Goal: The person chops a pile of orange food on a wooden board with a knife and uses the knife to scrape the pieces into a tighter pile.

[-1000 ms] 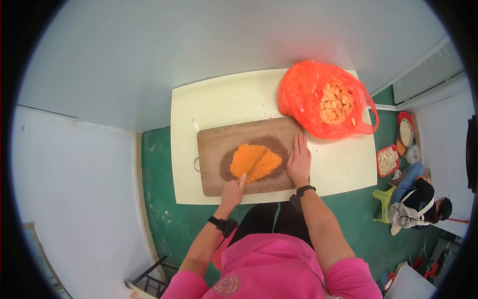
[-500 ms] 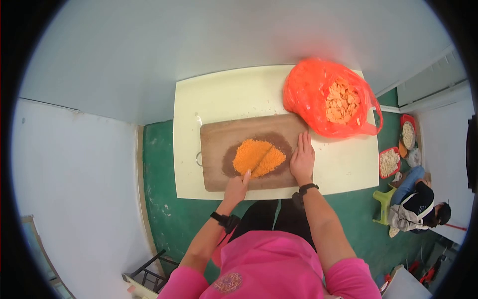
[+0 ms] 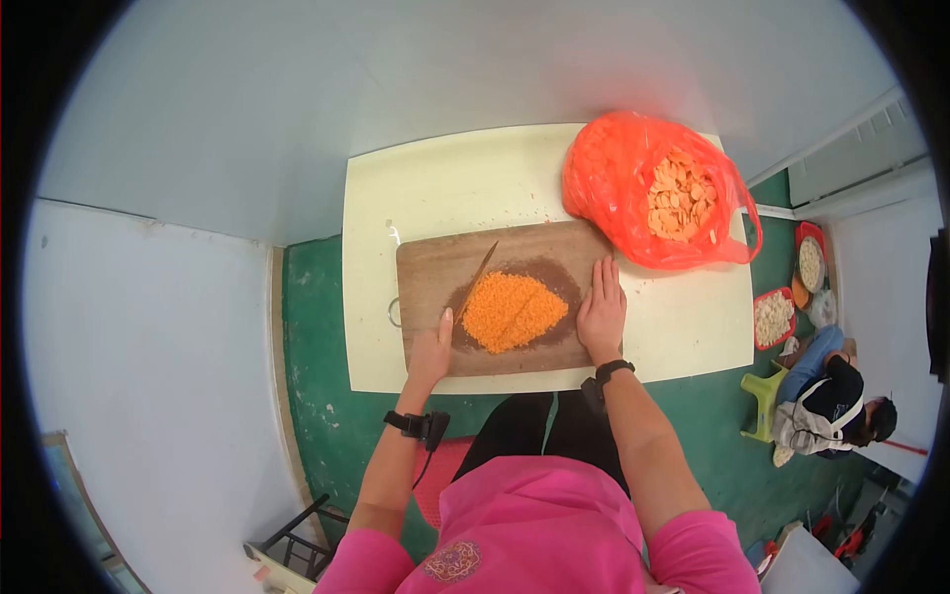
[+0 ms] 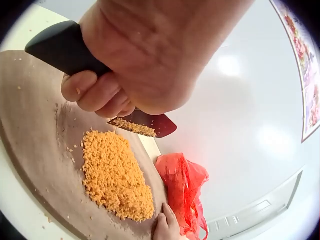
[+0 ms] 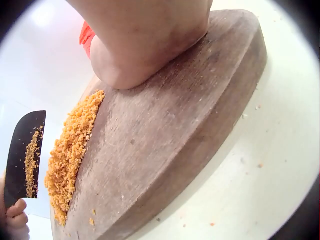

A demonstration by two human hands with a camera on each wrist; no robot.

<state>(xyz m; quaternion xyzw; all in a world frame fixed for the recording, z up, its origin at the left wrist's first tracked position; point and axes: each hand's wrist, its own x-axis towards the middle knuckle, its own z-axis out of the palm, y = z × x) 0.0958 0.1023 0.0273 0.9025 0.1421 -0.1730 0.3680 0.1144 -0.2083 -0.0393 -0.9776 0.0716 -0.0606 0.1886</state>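
My left hand (image 3: 430,353) grips a kitchen knife (image 3: 479,275) by its black handle (image 4: 62,49), over the left part of a brown wooden cutting board (image 3: 426,262). Bits of orange food cling to the blade (image 5: 17,150), which shows dark in the right wrist view. Right of the knife, a heap of finely chopped orange food (image 3: 510,315) lies on a damp patch mid-board, with a slanting groove through it. With fingers straight, my right hand (image 3: 602,315) rests on the board's right end.
An orange-red plastic bag (image 3: 614,198) of orange slices (image 3: 681,198) stands at the pale table's (image 3: 683,327) back right, against the board's corner. Beyond the table, a person (image 3: 831,401) sits low near a green stool (image 3: 761,406) and red baskets (image 3: 775,319) of pale pieces.
My left hand has moved left with the knife, lifting the blade out of the orange heap to its left side. The right hand stays on the board's right end.
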